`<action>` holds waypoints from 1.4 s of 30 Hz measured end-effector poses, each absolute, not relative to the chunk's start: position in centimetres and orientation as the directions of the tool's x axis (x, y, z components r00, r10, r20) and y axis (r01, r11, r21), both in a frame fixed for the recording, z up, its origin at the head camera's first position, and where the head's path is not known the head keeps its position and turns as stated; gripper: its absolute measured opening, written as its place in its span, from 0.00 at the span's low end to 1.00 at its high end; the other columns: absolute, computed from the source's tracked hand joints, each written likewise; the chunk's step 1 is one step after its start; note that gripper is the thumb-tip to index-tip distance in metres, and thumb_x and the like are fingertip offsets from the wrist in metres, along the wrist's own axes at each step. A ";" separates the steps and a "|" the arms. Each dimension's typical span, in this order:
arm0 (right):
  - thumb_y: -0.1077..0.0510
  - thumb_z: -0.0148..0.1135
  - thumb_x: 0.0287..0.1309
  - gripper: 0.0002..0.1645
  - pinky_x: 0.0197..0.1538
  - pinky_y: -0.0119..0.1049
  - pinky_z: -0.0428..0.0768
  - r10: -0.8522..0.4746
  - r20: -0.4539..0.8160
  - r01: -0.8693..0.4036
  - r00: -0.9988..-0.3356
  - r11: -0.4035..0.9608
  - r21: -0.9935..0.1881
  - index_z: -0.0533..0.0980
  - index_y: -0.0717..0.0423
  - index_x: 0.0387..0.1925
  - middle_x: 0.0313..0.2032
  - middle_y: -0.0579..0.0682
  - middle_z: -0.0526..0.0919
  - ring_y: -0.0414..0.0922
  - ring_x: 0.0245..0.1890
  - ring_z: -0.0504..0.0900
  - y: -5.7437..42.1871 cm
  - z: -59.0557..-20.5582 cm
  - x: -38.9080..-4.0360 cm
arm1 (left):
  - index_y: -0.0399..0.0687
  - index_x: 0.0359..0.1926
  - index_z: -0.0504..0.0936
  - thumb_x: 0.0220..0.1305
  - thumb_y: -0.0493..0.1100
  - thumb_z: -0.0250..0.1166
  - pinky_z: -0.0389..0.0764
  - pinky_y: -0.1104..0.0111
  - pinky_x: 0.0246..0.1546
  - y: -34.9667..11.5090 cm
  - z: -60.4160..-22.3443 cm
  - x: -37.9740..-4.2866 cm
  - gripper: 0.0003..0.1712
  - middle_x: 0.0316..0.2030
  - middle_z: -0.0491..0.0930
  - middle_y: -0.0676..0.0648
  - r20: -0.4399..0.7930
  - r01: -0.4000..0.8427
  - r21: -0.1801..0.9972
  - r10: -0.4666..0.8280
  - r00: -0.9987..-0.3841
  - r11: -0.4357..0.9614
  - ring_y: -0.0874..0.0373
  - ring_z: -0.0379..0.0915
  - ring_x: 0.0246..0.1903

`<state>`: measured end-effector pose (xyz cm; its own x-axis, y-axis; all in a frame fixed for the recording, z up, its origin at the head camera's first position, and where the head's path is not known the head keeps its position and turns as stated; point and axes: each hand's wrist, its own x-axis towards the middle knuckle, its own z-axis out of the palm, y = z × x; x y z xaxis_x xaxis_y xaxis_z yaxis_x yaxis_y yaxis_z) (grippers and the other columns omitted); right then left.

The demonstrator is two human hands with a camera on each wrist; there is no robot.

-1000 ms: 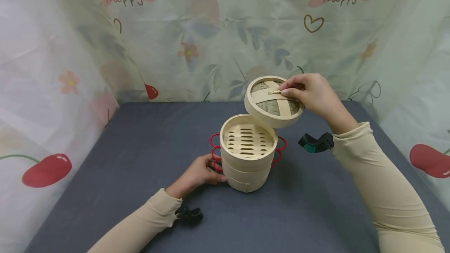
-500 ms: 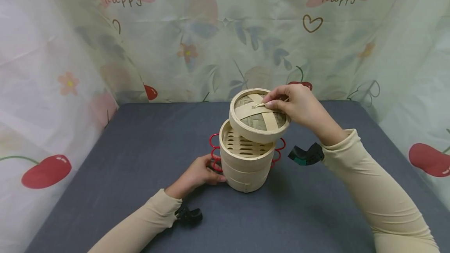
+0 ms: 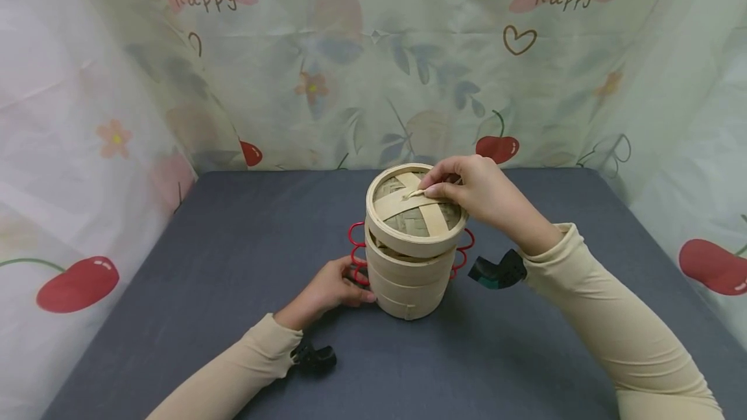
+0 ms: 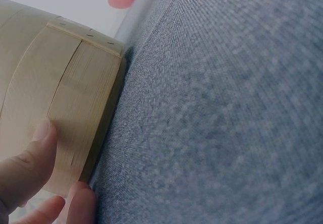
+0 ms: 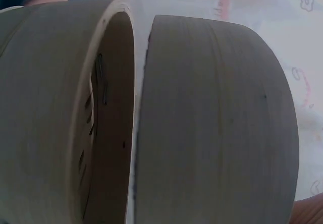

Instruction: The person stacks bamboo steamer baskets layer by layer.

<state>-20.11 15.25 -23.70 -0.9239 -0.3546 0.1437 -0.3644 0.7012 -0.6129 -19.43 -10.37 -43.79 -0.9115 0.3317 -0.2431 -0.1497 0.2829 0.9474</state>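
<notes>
A round bamboo steamer (image 3: 408,284) of stacked tiers stands upright on the dark cloth, with red loop handles (image 3: 356,255) on both sides. My left hand (image 3: 334,285) holds its lower left side, thumb on the front wall and the other fingers partly hidden. In the left wrist view the thumb (image 4: 38,153) lies against the bamboo wall. My right hand (image 3: 481,190) pinches the small loop on top of the woven bamboo lid (image 3: 403,212). The lid hovers slightly tilted over the top tier; a narrow gap shows between lid (image 5: 217,123) and tier (image 5: 45,118) in the right wrist view.
A dark grey cloth (image 3: 245,238) covers the table around the steamer. Printed curtains (image 3: 262,83) enclose the back and both sides. A black wrist device (image 3: 498,269) hangs by the right cuff, another (image 3: 315,356) by the left.
My right hand has brought the lid left and down, from beyond the steamer's upper right to over the top tier, covering its slotted floor. The left hand and steamer have stayed put.
</notes>
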 end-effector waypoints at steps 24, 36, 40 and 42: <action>0.58 0.65 0.61 0.04 0.42 0.37 0.78 -0.388 0.131 -0.384 -0.913 0.701 -0.601 0.84 0.51 0.37 0.38 0.47 0.86 0.43 0.40 0.80 14.7 -24.2 -19.7 | 0.36 0.54 0.75 0.46 0.31 0.76 0.84 0.63 0.30 -10.4 -43.7 -19.2 0.32 0.37 0.82 0.39 -0.237 -0.144 0.952 0.352 -0.905 0.271 0.58 0.80 0.25; 0.58 0.65 0.61 0.04 0.41 0.37 0.78 -0.394 0.125 -0.386 -0.910 0.701 -0.599 0.84 0.51 0.36 0.38 0.47 0.86 0.43 0.38 0.81 14.6 -24.2 -19.8 | 0.34 0.55 0.74 0.46 0.30 0.76 0.83 0.63 0.28 -10.5 -43.6 -19.3 0.32 0.38 0.81 0.38 -0.242 -0.150 0.950 0.338 -0.909 0.275 0.59 0.80 0.25; 0.58 0.65 0.61 0.04 0.41 0.37 0.78 -0.395 0.124 -0.387 -0.910 0.704 -0.596 0.84 0.50 0.36 0.38 0.47 0.86 0.43 0.39 0.81 14.6 -24.3 -19.9 | 0.35 0.55 0.75 0.47 0.31 0.76 0.83 0.64 0.29 -10.4 -43.5 -19.2 0.32 0.38 0.82 0.38 -0.245 -0.152 0.949 0.340 -0.908 0.277 0.59 0.80 0.24; 0.58 0.65 0.61 0.04 0.41 0.37 0.78 -0.397 0.124 -0.388 -0.909 0.705 -0.594 0.84 0.50 0.36 0.38 0.47 0.86 0.43 0.39 0.81 14.6 -24.4 -20.0 | 0.35 0.55 0.75 0.47 0.31 0.76 0.83 0.64 0.29 -10.5 -43.5 -19.2 0.32 0.38 0.82 0.38 -0.246 -0.151 0.948 0.343 -0.907 0.280 0.59 0.79 0.24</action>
